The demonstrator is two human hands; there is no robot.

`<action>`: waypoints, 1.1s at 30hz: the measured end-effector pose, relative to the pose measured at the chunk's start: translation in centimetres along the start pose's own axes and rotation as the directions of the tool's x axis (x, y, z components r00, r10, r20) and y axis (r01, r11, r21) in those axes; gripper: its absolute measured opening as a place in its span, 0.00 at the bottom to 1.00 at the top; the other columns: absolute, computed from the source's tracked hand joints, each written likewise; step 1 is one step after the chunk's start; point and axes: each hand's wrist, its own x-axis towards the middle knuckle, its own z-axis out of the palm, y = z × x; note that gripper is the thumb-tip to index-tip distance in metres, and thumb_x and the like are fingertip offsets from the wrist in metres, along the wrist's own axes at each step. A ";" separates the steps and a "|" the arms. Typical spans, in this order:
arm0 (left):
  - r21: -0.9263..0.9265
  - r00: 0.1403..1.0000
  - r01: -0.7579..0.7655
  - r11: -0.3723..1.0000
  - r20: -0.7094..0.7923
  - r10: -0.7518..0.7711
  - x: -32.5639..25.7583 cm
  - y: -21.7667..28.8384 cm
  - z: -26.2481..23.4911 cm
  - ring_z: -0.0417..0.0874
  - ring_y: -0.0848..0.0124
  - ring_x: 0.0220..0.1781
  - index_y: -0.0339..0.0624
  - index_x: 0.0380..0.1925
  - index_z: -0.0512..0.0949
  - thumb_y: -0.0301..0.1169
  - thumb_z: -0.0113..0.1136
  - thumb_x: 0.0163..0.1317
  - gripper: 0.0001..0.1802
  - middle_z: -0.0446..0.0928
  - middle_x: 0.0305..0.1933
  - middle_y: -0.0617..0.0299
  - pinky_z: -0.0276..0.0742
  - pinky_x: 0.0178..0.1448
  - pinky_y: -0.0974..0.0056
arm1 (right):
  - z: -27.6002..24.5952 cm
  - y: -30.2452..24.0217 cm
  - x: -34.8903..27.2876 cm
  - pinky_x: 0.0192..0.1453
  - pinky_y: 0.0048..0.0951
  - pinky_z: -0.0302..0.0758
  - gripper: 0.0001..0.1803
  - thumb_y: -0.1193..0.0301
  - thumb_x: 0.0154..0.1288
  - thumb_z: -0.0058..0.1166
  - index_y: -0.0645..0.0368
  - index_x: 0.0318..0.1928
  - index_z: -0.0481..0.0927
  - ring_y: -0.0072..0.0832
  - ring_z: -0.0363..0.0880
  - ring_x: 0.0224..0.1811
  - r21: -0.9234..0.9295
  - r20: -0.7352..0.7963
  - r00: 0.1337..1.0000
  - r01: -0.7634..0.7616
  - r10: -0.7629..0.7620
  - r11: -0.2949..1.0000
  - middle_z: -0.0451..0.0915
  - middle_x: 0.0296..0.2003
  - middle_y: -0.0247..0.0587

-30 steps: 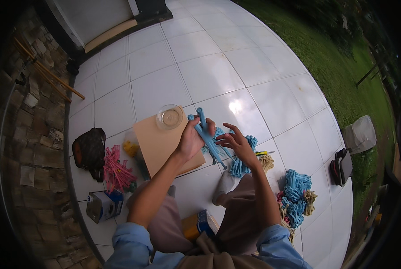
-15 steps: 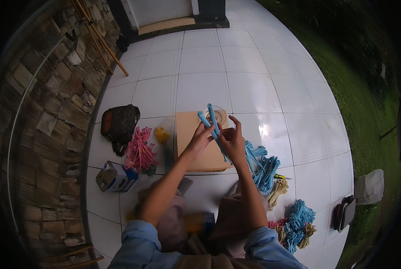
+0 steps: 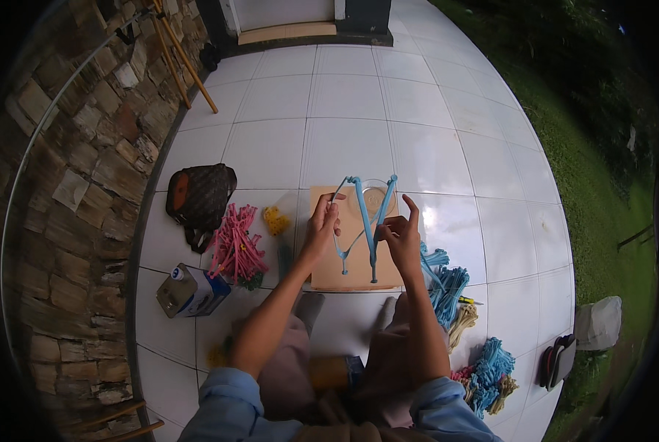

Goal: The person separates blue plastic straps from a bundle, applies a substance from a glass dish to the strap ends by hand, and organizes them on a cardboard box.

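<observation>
My left hand is closed on a thin loop of a light-blue cord-like piece. Its thicker lengths open out in a V shape with knobby ends, and a thin strand hangs down in a loop. The fingers of my right hand pinch the thick part near its lower end, the index finger raised. Both hands are above a light-brown square board on the floor. Behind the blue piece, a clear round dish sits at the board's far right corner.
Left of the board are pink cord-like pieces, a yellow bundle, a brown bag and a metal can. To the right lie blue bundles, beige bundles, a yellow-handled tool and a dark wallet-like item.
My hands have moved apart, with the left now holding the thin loop. The blue lengths, close together before, have spread into a V. The whole view has shifted slightly.
</observation>
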 end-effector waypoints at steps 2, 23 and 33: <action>0.459 0.978 -0.057 0.887 -0.151 0.141 0.5 0.8 0.0 0.68 0.76 0.28 0.43 0.47 0.70 0.37 0.41 0.68 0.14 0.67 0.28 0.63 0.69 0.34 0.71 | -1.2 0.9 0.2 0.33 0.25 0.78 0.37 0.83 0.54 0.48 0.57 0.63 0.49 0.29 0.81 0.28 -0.015 -0.020 1.000 -0.004 0.003 1.000 0.78 0.29 0.43; 0.458 0.940 -0.334 0.824 0.223 0.257 -1.9 4.4 -2.1 0.73 0.74 0.39 0.43 0.59 0.55 0.28 0.52 0.57 0.30 0.63 0.55 0.58 0.73 0.46 0.62 | -0.2 -5.8 -2.8 0.36 0.19 0.73 0.45 0.82 0.50 0.61 0.57 0.64 0.48 0.21 0.74 0.34 0.186 0.185 0.958 0.184 -0.218 0.965 0.70 0.36 0.40; 0.409 0.872 -0.490 0.770 0.242 0.426 -2.7 7.2 0.4 0.68 0.71 0.41 0.41 0.51 0.70 0.25 0.51 0.53 0.22 0.67 0.40 0.61 0.65 0.50 0.67 | -1.3 -5.8 -2.4 0.42 0.25 0.72 0.45 0.78 0.51 0.61 0.57 0.65 0.46 0.22 0.74 0.34 0.146 0.212 0.972 0.074 -0.104 0.987 0.72 0.33 0.37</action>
